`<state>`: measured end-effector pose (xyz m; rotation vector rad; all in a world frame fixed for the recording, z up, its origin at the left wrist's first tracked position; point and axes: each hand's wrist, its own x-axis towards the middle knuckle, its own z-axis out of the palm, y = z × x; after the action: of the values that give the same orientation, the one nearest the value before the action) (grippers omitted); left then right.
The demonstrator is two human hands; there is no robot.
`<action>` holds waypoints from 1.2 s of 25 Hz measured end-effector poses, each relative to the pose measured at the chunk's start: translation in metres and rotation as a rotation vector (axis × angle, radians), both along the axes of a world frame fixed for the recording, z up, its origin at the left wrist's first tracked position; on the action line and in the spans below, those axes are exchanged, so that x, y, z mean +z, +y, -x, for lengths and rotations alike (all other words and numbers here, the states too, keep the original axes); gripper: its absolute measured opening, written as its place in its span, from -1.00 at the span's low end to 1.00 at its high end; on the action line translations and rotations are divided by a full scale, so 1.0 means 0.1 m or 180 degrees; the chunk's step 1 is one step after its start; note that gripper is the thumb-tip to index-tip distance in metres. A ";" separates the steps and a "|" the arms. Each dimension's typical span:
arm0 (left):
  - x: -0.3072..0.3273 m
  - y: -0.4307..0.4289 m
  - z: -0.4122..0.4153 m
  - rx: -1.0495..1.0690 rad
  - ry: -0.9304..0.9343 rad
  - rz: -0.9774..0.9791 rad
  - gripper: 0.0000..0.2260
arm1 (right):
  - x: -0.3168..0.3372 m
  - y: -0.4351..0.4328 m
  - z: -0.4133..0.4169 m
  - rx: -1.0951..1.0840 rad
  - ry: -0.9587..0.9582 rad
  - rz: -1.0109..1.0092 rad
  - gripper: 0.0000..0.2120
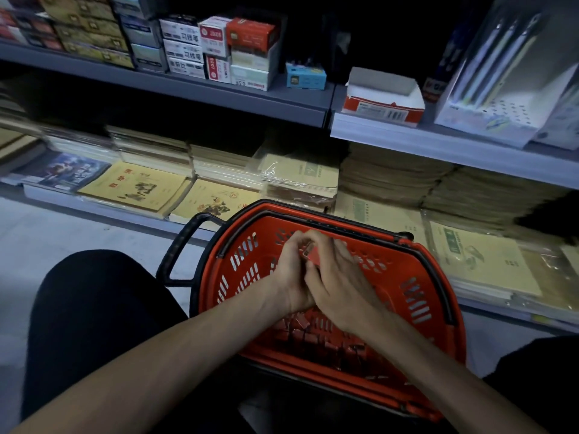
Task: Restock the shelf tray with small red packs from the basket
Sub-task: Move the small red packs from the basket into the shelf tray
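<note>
A red plastic basket (416,292) with black handles sits on the floor between my knees, and several small red packs (316,336) lie on its bottom. Both hands are together above the basket. My left hand (289,270) and my right hand (340,283) curl their fingers round a small red pack (311,254) held between them. How many packs they hold is hidden by the fingers. The shelf tray (383,98), a white and red open carton, stands on the upper right shelf and looks empty from this angle.
Stacks of yellow exercise books (138,189) fill the low shelf behind the basket. Small boxes (219,48) line the upper left shelf, and a large pen pack (501,83) stands right of the tray. My dark-clad knees flank the basket.
</note>
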<state>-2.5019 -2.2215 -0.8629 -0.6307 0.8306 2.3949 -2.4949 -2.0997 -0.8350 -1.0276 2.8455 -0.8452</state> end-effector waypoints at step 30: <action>-0.46 -0.89 -0.07 0.0899 -0.0531 0.0304 -0.69 | -1.49 0.19 0.81 0.0188 -0.1205 -0.1730 -0.43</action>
<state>-2.4952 -2.3108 -0.9085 -1.0316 0.8342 2.5163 -2.5763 -2.0808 -0.9842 -0.7717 2.4834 -0.1987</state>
